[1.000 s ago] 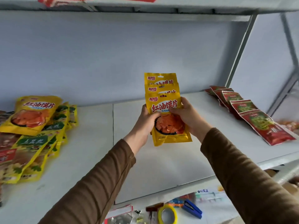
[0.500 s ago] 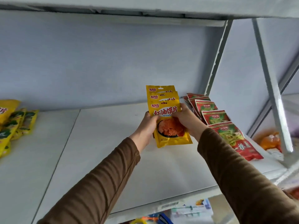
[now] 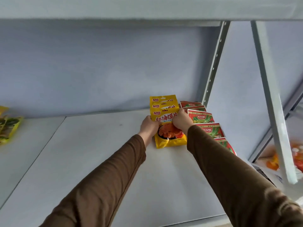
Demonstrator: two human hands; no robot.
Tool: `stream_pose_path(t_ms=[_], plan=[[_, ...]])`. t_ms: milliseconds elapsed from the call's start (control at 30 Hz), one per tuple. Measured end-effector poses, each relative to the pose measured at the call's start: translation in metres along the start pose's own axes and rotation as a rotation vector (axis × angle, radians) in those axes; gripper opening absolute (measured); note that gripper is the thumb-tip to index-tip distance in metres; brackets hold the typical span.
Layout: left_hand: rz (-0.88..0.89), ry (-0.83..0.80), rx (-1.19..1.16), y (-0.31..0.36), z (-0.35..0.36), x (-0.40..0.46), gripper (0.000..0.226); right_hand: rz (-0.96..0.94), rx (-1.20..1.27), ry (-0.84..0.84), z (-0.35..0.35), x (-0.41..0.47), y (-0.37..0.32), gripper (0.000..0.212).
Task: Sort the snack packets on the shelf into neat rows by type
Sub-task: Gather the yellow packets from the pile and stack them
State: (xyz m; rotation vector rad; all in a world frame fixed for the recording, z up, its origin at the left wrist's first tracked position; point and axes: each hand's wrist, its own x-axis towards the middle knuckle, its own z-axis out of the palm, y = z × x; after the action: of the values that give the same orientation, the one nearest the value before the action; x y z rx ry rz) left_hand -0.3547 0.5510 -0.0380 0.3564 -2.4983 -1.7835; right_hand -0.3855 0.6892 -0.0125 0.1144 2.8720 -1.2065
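A fanned stack of three yellow snack packets (image 3: 165, 112) with red lettering and an orange food picture lies low on the white shelf (image 3: 101, 154), near its back right. My left hand (image 3: 148, 126) grips the stack's left edge and my right hand (image 3: 181, 119) grips its right edge. Directly to the right runs a row of red packets with green pictures (image 3: 202, 117), overlapping from the back wall toward the front; my right sleeve hides the nearest ones.
At the far left edge lie yellow and green packets (image 3: 9, 128). Grey metal uprights (image 3: 213, 66) stand at the shelf's right end. An upper shelf (image 3: 147, 9) hangs overhead. Blurred orange goods (image 3: 278, 159) sit beyond the frame, lower right.
Both hands have carried the yellow stack to the right and down toward the shelf, close beside the red row. The view has swung right, so the left pile is almost out of sight.
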Motion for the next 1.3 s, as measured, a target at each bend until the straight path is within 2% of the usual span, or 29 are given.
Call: stream_pose_path(t_ms=[67, 133, 300, 533, 633, 700, 900, 1033, 1300], plan=[[-0.034, 0.044, 0.188, -0.004, 0.001, 0.007, 0.033, -0.001, -0.049, -0.025, 0.002, 0.002, 0.001, 0.047], [-0.052, 0.06, 0.269, -0.009, 0.0, 0.012, 0.045, 0.004, -0.054, -0.016, 0.004, 0.004, 0.002, 0.049], [-0.03, 0.06, 0.236, -0.008, 0.0, 0.02, 0.057, 0.007, 0.087, 0.057, 0.007, 0.006, 0.007, 0.048], [0.019, 0.1, 0.225, -0.014, -0.01, 0.015, 0.078, -0.171, 0.088, 0.163, 0.002, -0.012, 0.005, 0.053], [0.104, 0.122, 0.205, -0.014, -0.024, 0.003, 0.073, -0.284, 0.001, 0.259, 0.001, -0.029, 0.0, 0.05], [0.183, 0.132, 0.281, -0.015, -0.038, -0.009, 0.069, -0.366, -0.05, 0.278, 0.002, -0.042, -0.009, 0.043], [0.376, 0.217, 0.491, -0.026, -0.1, -0.053, 0.055, -0.535, -0.121, 0.195, 0.035, -0.084, -0.047, 0.031], [0.401, 0.249, 0.607, -0.045, -0.16, -0.085, 0.045, -0.615, -0.098, 0.104, 0.068, -0.115, -0.072, 0.027], [0.371, 0.323, 0.69, -0.083, -0.294, -0.145, 0.042, -0.704, -0.128, 0.029, 0.153, -0.178, -0.143, 0.025]])
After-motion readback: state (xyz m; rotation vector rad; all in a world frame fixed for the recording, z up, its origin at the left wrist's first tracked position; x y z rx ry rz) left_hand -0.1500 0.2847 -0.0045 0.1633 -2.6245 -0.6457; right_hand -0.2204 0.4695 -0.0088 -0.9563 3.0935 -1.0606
